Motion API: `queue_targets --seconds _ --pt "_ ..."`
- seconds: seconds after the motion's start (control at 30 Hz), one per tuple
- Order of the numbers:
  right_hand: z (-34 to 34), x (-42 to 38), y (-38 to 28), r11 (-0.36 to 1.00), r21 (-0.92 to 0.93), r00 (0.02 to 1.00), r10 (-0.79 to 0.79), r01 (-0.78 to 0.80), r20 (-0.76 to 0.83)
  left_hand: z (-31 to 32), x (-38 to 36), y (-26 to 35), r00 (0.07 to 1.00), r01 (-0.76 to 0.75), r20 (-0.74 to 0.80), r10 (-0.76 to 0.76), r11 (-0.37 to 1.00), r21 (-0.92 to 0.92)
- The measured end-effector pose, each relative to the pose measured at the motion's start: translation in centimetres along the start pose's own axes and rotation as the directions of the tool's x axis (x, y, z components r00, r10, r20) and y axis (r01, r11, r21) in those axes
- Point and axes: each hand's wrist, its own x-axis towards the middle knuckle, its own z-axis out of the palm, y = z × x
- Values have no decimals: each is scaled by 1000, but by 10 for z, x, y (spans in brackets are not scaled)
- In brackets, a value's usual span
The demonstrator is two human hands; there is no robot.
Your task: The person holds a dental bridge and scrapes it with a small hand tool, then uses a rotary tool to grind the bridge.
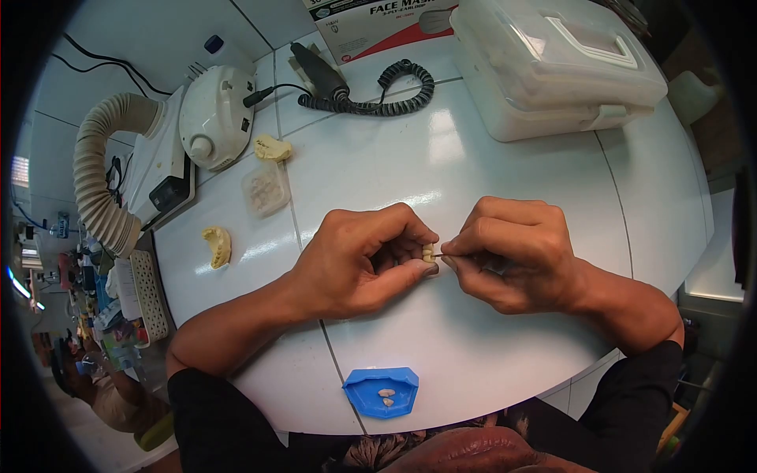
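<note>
Between the thumb and fingers of my left hand point(364, 256) sits a small yellowish piece with tooth shapes point(428, 253), most likely part of a dental model. My right hand point(516, 256) pinches a thin, dark, pointed tool point(439, 255), its tip at the tooth piece; most of the tool is hidden by the fingers. Both hands are above the white tabletop, nearly touching. Nearer to my body lies a blue angular tray point(359, 398) with a few small pale pieces point(386, 392) in it.
Yellow dental casts point(217, 247) and a clear small box point(266, 189) lie to the left. Behind them stand a white control unit point(217, 117) and a ribbed hose point(102, 169). A handpiece with coiled cord point(319, 72), a face mask box point(378, 30) and a translucent case point(552, 67) are at the back.
</note>
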Motion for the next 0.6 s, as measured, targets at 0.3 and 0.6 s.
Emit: queue_targets --seconds 0.3,0.6 --pt "-3 1 -1 1000 29 999 6 -7 41 -1 0 0 1000 -10 7 10 1000 15" --pt "1 1 0 1000 6 1000 1 -1 -11 0 0 0 1000 -2 4 2 1000 8"
